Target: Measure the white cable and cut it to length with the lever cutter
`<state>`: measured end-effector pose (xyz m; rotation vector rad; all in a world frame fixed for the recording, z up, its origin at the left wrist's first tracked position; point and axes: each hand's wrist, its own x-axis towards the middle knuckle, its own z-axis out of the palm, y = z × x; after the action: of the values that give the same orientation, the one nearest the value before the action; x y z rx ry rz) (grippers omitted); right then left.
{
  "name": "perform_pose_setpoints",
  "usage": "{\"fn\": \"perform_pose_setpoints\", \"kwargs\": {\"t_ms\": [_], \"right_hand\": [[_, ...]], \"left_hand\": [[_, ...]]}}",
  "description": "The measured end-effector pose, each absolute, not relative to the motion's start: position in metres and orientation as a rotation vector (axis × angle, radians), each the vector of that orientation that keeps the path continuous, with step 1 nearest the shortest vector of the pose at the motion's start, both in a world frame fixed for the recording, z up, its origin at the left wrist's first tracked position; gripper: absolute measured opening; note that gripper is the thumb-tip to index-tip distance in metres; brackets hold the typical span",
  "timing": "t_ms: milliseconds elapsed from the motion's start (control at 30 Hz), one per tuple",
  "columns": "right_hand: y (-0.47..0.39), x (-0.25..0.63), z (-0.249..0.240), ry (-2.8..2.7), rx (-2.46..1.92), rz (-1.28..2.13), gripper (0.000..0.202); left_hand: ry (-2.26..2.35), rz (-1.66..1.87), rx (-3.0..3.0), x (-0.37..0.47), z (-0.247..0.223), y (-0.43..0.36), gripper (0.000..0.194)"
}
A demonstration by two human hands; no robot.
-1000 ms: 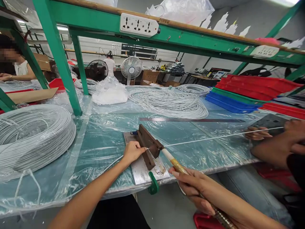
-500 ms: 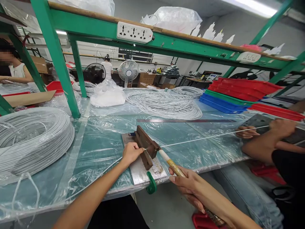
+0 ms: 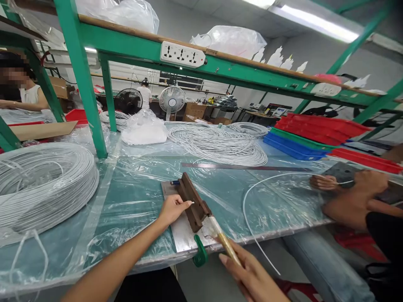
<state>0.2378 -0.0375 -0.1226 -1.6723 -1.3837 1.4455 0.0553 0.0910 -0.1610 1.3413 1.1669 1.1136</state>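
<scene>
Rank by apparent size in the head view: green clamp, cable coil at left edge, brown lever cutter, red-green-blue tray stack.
1. Cable coil at left edge
2. Red-green-blue tray stack
3. Brown lever cutter
4. Green clamp
That stack stands farther back.

hinged tool (image 3: 197, 198): matt metal | base plate (image 3: 182, 240): bare metal (stained) | handle (image 3: 226, 244): glossy finish | surface (image 3: 132, 178): wrinkled glossy plastic | trays (image 3: 317, 126): smooth plastic
</scene>
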Motion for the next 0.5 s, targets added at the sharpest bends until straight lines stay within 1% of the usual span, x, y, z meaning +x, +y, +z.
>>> {"fn": "perform_pose_setpoints", "kwargs": {"t_ms": [67, 100, 167, 267, 300, 400, 500], "right_hand": [[-0.033, 0.246, -0.091, -1.373, -1.638, 1.485, 0.074], [-0.028, 0.249, -0.074, -1.353, -1.599, 1.511, 0.077], [-0.015, 0.254, -0.041, -1.298, -1.494, 1.558, 0.074], [0.02, 0.251, 0.0, -1.242, -1.367, 1.542, 0.059], [0.035, 0.248, 0.011, -1.245, -1.331, 1.526, 0.059], [0.086, 0.232, 0.039, -1.264, -1.191, 1.518, 0.071], [0.14, 0.21, 0.054, -1.287, -1.002, 1.574, 0.075]], "left_hand": [[1.117, 1.118, 1.345, 0.049, -0.151, 0.085, 0.05], [1.088, 1.119, 1.349, 0.045, -0.146, 0.081, 0.05], [1.028, 1.118, 1.352, 0.039, -0.138, 0.072, 0.049], [0.959, 1.119, 1.358, 0.034, -0.131, 0.057, 0.046], [0.953, 1.122, 1.356, 0.033, -0.129, 0.052, 0.046], [0.957, 1.12, 1.345, 0.037, -0.127, 0.036, 0.047], [0.967, 1.095, 1.338, 0.041, -0.126, 0.022, 0.05]]}}
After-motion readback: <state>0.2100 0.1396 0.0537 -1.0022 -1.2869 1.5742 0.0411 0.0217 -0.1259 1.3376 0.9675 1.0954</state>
